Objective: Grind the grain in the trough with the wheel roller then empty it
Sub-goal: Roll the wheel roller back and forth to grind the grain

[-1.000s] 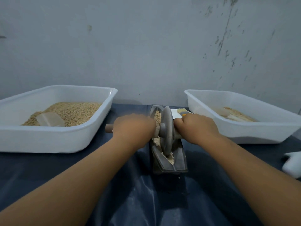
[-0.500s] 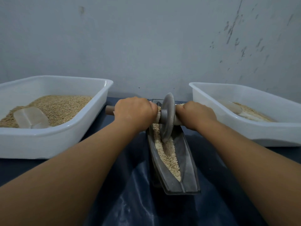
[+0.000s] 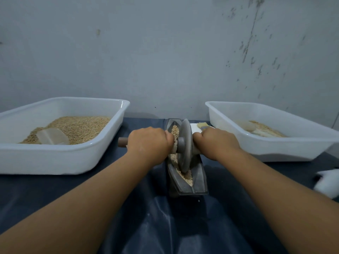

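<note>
Both hands are on the axle here: the left hand (image 3: 149, 143) curls round the brown wooden handle (image 3: 122, 142), whose stub pokes out past the knuckles, and the right hand (image 3: 216, 143) wraps the hidden far end. Between them the grey disc-shaped wheel roller (image 3: 185, 145) stands upright in the narrow grey boat-shaped trough (image 3: 199, 182), biting into the tan grain (image 3: 184, 176) heaped along its channel. The trough sits mid-table on the dark blue plastic sheet (image 3: 156, 226). Hard by on the left, a white plastic tub (image 3: 60, 158) holds whole grain and a clear scoop (image 3: 52, 137). On the right sits a second white tub (image 3: 286, 149). Behind the wheel lies a pale brush (image 3: 202, 125), partly blocked by the right hand. A white object (image 3: 327, 182) peeks in at the sheet's right edge.
</note>
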